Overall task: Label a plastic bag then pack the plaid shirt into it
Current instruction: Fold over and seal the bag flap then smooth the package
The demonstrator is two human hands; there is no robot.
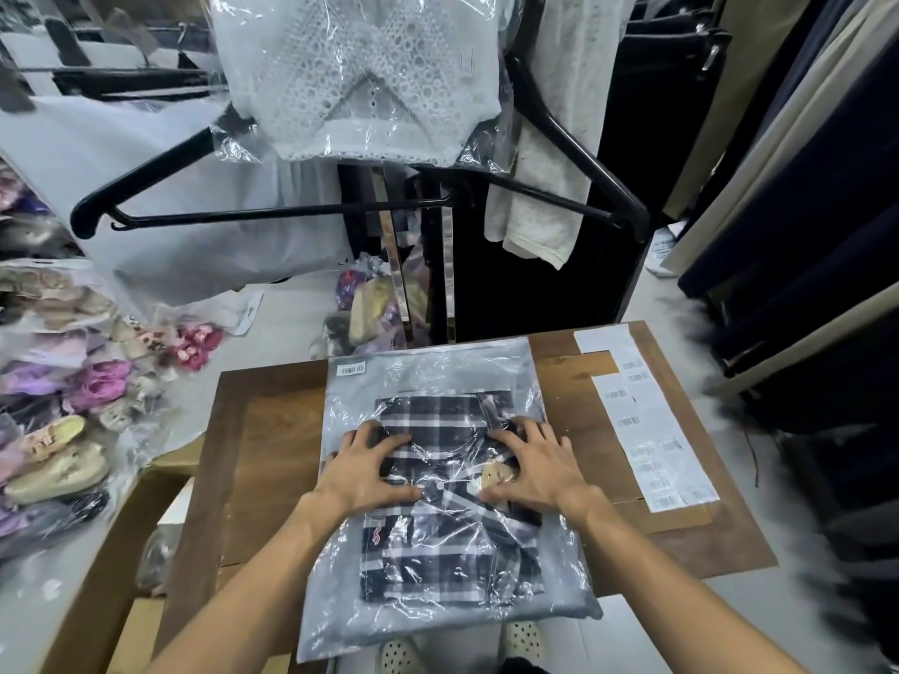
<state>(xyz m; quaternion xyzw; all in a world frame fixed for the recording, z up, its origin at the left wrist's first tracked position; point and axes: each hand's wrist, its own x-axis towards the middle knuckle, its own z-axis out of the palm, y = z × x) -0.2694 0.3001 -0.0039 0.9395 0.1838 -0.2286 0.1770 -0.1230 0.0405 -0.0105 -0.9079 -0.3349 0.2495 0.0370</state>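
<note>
A clear plastic bag (428, 369) lies flat on the wooden table (272, 459), with a small barcode label (351, 369) stuck at its far left corner. The folded dark plaid shirt (452, 557) sits inside the bag. My left hand (369, 471) and my right hand (530, 471) rest palm down on top of the bag over the shirt, fingers spread, pressing the plastic flat. Neither hand holds anything.
A sheet of barcode labels (652, 430) lies along the table's right side. A black hanger (292, 211) and a bagged white lace garment (360, 75) hang just beyond the table. Bagged shoes (63, 459) pile up at the left. Dark clothes hang on the right.
</note>
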